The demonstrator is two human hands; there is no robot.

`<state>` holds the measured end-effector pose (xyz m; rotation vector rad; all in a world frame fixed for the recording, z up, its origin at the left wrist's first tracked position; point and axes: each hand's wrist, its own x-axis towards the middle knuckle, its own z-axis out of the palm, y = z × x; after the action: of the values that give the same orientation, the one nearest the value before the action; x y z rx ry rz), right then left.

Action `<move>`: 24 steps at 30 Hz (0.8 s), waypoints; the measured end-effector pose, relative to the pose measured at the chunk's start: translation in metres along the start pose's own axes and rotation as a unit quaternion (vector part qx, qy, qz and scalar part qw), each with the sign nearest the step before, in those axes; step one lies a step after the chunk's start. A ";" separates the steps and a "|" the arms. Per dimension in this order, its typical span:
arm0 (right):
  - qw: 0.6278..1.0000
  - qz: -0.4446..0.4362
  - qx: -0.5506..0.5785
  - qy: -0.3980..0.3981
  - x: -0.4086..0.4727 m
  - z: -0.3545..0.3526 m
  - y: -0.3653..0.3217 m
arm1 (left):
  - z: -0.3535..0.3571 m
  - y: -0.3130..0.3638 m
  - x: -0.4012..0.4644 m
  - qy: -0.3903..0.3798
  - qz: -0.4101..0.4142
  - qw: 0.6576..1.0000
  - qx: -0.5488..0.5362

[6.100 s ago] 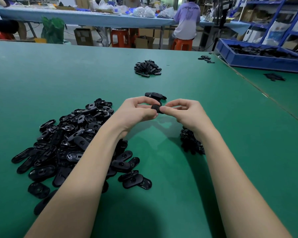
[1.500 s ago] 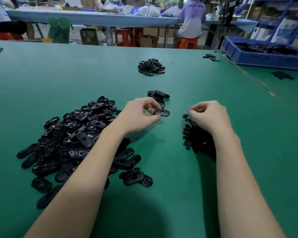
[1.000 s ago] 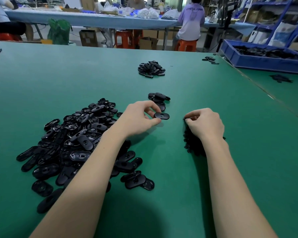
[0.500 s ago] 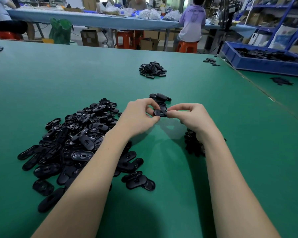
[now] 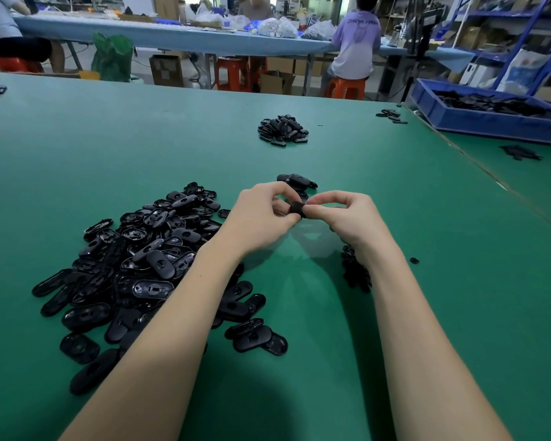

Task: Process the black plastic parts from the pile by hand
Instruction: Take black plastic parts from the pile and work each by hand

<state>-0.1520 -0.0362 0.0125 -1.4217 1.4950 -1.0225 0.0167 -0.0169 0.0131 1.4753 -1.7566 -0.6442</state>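
Observation:
A big pile of black oval plastic parts (image 5: 147, 265) lies on the green table (image 5: 442, 281) to my left. Above the table's middle, my left hand (image 5: 261, 214) and my right hand (image 5: 347, 218) meet, both pinching one small black part (image 5: 298, 209) between thumb and fingers. Just behind the hands sits a small stack of black parts (image 5: 298, 183). A heap of small black pieces (image 5: 355, 272) lies under my right wrist, partly hidden by the forearm.
Another heap of black parts (image 5: 282, 130) sits farther back at the centre. A blue tray (image 5: 490, 119) with black parts stands at the back right. One tiny black bit (image 5: 413, 260) lies right of my forearm. A person (image 5: 357, 43) sits at the far table.
My right hand rose from the small heap at the right and came to the left hand. Both now hold the part, slightly higher than half a second ago.

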 end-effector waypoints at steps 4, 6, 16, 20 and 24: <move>1.000 0.005 0.014 -0.011 -0.003 -0.002 0.000 | -0.002 -0.002 0.001 -0.008 -0.019 0.999 -0.042; 1.000 0.012 0.016 -0.023 -0.004 -0.004 -0.001 | -0.003 -0.002 0.002 -0.019 -0.040 0.996 -0.081; 0.998 -0.019 0.029 -0.052 -0.001 -0.002 -0.002 | -0.006 -0.003 0.004 -0.004 -0.075 0.988 -0.133; 0.998 -0.036 0.034 -0.036 0.000 0.002 -0.001 | -0.003 -0.003 0.005 -0.004 -0.082 0.987 -0.140; 0.998 -0.045 0.021 -0.036 0.001 0.003 0.000 | -0.002 -0.005 0.006 -0.003 -0.087 0.986 -0.146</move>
<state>-0.1490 -0.0375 0.0110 -1.4913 1.3605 -1.0402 0.0210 -0.0233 0.0112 1.4291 -1.4742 -0.9528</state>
